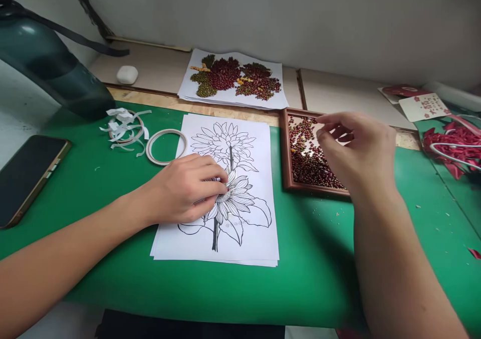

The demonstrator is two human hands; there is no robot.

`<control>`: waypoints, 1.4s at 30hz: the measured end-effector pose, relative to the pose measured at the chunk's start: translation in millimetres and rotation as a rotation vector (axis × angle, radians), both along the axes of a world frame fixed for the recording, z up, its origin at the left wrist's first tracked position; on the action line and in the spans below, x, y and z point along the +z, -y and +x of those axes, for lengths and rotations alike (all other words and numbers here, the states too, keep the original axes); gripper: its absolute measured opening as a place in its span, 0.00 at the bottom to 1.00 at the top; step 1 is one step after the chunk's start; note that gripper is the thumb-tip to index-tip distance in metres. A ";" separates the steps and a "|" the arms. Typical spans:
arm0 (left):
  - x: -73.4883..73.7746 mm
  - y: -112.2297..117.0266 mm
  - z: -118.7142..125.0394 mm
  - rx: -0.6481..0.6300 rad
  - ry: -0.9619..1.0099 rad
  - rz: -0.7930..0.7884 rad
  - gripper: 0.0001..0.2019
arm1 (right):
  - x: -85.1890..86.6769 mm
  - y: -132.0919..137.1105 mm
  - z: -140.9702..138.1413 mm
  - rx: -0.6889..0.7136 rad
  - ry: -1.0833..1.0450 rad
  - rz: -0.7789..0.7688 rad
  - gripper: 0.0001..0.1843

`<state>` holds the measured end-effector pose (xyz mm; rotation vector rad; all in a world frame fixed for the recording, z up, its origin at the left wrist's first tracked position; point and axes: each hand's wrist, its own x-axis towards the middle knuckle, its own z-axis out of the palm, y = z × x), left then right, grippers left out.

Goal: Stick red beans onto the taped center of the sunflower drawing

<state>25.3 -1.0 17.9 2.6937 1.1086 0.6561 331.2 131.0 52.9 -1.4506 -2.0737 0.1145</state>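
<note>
A sheet with a black-line drawing of two flowers (248,239) lies on top of a small stack of paper. My left hand (190,186) rests over the lower flower, its fingers curled together at the flower's centre; anything under the fingertips is hidden. Over the right part of a brown-framed tray (286,153) hovers my right hand (363,146). Its thumb and forefinger come together in a pinch, and what they hold, if anything, is too small to make out. Dark red beans (310,171) fill the tray's lower part thickly, with a pale bottom showing higher up.
A tape roll (148,153) and a ring with torn white strips (124,128) lie left of the paper. Further left are a phone (32,171) and a dark bottle (56,63). Behind stands a bean picture (225,78). Red shreds (451,146) lie at right.
</note>
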 end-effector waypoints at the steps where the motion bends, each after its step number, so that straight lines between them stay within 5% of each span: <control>1: -0.9 0.2 -0.3 -0.001 0.001 -0.007 0.11 | 0.4 -5.8 8.7 -0.048 0.050 -0.055 0.13; 6: -1.7 -0.1 -2.3 0.011 0.016 -0.071 0.11 | 0.4 -24.2 42.7 -0.187 0.190 -0.312 0.19; 12: -0.9 -0.9 -0.9 0.024 0.025 -0.111 0.11 | 2.4 -25.6 39.7 -0.171 0.262 -0.445 0.04; 23: 3.5 -1.8 -0.1 0.090 0.014 -0.157 0.07 | 0.7 -19.7 28.4 -0.138 0.368 -0.350 0.06; 27: -0.4 -1.7 0.8 0.063 0.012 -0.142 0.06 | 0.3 -7.4 9.8 -0.117 0.235 -0.151 0.07; 31: -3.1 -2.6 1.4 0.053 0.005 -0.129 0.07 | -7.8 26.8 -28.7 0.134 0.110 0.033 0.04; 37: -0.1 -3.4 1.3 0.058 -0.004 -0.156 0.07 | -31.0 75.9 -71.5 0.614 0.052 -0.098 0.09; 42: 0.1 -3.7 -1.8 0.055 0.028 -0.202 0.08 | -42.9 81.5 -78.5 0.682 -0.055 -0.121 0.09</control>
